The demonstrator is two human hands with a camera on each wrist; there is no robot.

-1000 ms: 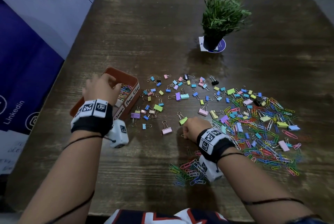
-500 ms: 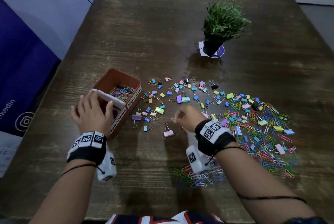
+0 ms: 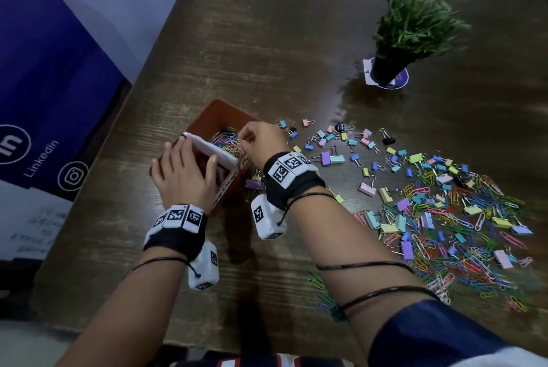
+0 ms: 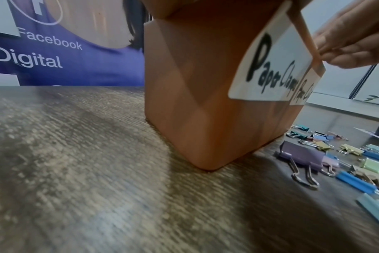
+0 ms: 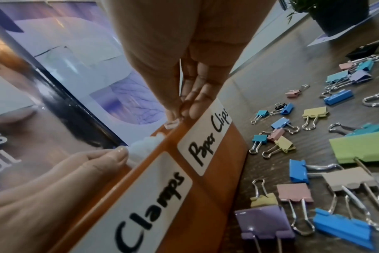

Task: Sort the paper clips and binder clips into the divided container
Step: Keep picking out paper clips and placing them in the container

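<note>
Right hand (image 3: 261, 138) pinching a paper clip (image 5: 171, 123) over the orange divided container (image 3: 234, 186); left hand (image 3: 184, 174), fingers straight, resting on its divider (image 3: 213, 150).

Bare forearms, matching wrist rigs on both.
Each wrist: black band (image 3: 175, 236) with white square-code tags on top, white tagged camera block (image 3: 204, 266) hanging at 6 o'clock; right band (image 3: 292, 181), block (image 3: 268, 220). Thin black cords wind round forearms. Dark blue sleeve (image 3: 430, 334) at right elbow.
</note>
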